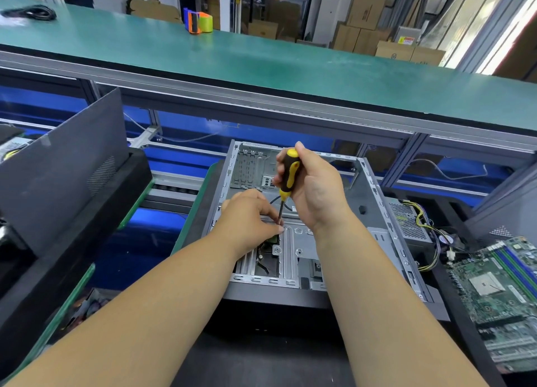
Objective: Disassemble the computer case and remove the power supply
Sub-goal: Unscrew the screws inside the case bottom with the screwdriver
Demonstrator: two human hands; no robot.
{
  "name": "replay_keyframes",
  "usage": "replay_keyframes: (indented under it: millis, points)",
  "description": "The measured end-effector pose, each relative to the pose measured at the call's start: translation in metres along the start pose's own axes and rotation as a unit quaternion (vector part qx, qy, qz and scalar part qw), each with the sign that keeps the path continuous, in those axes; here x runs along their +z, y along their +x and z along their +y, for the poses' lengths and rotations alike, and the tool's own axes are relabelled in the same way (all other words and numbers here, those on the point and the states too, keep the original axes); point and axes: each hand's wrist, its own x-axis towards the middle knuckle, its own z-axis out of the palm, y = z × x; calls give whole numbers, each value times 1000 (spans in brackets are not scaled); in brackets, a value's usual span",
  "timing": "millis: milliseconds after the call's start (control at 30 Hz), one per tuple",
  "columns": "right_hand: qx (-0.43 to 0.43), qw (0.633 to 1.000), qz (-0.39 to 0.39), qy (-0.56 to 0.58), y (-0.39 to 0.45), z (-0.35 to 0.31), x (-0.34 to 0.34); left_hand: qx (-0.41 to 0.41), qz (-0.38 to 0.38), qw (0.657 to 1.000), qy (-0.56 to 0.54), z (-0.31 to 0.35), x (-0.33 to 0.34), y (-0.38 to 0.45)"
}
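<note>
Computer case (363, 212) lay on its side at the middle of the dark worktop (261, 366), its open side facing up and the bare metal tray inside showing. Over the middle of it, the right hand (313, 189) was wrapped around the black and yellow handle of a screwdriver (287, 180), which stood nearly upright with its thin shaft pointing down onto the tray. The left hand (250, 215) was closed narrow beside the tip, its fingertips (279, 228) pinched against the lower shaft at the metal; what they touched under there was too small to tell. A small green part (271, 239) sat just below those fingers, partly hidden.

Just right of the case, the power supply (406, 221) rested on the worktop outside the frame, its vented grey box trailing yellow and black wires (427, 241) toward the near right. A green motherboard (499, 296) lay flat further right, near the edge of view. On the left, a dark side panel (69, 165) leaned tilted on a black block. Beyond everything ran a long green conveyor shelf (261, 61), carrying a tape dispenser (199, 21) at its far side and a coil of black cable (32, 12) at far left
</note>
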Motion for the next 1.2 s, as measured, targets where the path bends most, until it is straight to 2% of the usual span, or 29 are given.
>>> replay_keyframes:
  millis: [167,300,467,700,867,1200]
  points:
    - [-4,1000,14,-15,2,7,3,7,-3,1000,3,0,0,0]
    - [-25,1000,-7,17,-1,6,4,7,0,1000,0,0,1,1]
    - [-47,998,0,-40,-6,6,1,5,3,1000,1,0,0,1]
    - [-35,996,24,-76,-10,-2,-1,0,3,1000,15,0,0,0]
    - [-21,999,26,-37,-10,-5,1,2,-2,1000,16,0,0,0]
    - [-24,999,15,-34,-1,-2,4,6,4,1000,17,-3,2,1]
